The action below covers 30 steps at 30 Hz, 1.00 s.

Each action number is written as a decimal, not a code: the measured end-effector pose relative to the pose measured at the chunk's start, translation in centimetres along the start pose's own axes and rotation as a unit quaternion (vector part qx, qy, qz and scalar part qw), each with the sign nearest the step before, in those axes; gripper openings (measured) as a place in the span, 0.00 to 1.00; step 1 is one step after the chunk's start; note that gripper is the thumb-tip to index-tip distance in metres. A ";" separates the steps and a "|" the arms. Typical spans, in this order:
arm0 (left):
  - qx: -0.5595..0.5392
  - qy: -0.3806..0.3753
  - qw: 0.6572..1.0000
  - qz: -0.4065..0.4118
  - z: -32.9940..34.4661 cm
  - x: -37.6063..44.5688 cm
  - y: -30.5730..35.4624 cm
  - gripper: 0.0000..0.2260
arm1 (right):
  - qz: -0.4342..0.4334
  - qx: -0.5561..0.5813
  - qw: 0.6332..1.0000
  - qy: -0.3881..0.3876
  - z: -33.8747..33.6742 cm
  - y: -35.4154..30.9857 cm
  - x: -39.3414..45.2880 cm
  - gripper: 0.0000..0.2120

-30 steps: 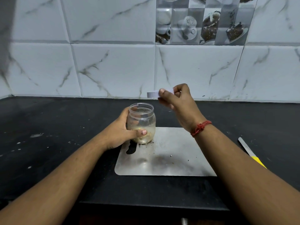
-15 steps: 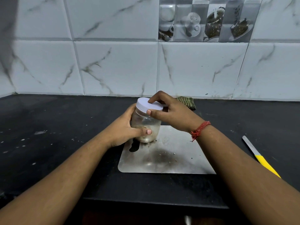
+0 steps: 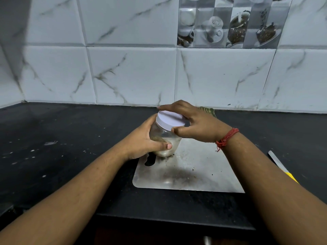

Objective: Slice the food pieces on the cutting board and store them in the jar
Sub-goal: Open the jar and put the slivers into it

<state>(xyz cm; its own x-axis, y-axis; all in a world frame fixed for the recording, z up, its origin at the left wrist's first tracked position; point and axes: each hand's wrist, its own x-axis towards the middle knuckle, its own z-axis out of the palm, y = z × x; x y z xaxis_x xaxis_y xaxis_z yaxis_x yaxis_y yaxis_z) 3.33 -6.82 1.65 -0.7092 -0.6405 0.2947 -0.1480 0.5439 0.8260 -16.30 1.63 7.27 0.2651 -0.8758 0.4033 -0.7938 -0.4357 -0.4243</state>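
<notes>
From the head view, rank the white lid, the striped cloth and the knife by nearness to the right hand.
1. White lid: on the jar, held in the right hand's grip.
2. Striped cloth: just behind the hand, by the wall.
3. Knife: on the counter, right of the cutting board.

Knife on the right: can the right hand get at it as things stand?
Probably yes, once freed: the right hand grips the lid, and the knife lies uncovered on the counter beside that forearm.

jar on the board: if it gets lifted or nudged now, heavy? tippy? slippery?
Probably light: the jar looks mostly empty, with food only near the bottom. Likely tippy: it is tilted in the left hand. Its clear smooth wall may be slippery; the right hand grips the lid.
</notes>
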 end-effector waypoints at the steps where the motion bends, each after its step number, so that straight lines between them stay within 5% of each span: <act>1: -0.005 -0.001 1.000 -0.003 0.0 0.0 -0.1 0.37 | 0.009 -0.011 1.000 -0.009 0.1 0.0 0.2 0.27; 14: 0.006 0.045 0.999 -0.005 1.1 0.9 -0.9 0.35 | 0.097 -0.314 0.936 0.130 2.8 -1.3 0.9 0.33; 19: 0.023 0.039 0.999 0.002 1.4 1.0 -0.6 0.40 | 0.030 -0.200 0.979 0.033 0.1 -0.2 -0.5 0.36; 23: 0.050 0.021 0.998 0.016 1.7 0.7 0.3 0.41 | -0.055 -0.180 0.982 0.035 1.0 0.2 -0.1 0.28; 26: 0.045 0.041 0.998 0.020 2.2 0.7 0.6 0.35 | 0.010 -0.227 0.969 0.098 2.5 -1.1 0.5 0.26; 30: 0.056 0.048 0.997 0.035 2.8 1.0 0.8 0.25 | 0.120 -0.291 0.942 0.115 3.0 -2.6 0.9 0.41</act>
<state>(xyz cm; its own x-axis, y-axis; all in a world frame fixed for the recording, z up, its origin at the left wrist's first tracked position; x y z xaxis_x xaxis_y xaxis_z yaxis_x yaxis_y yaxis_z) 0.58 -5.51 1.28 -0.6523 -0.6447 0.3987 -0.1806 0.6430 0.7443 -12.40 1.34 6.31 -0.0321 -0.8372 0.5459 -0.9993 0.0155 -0.0350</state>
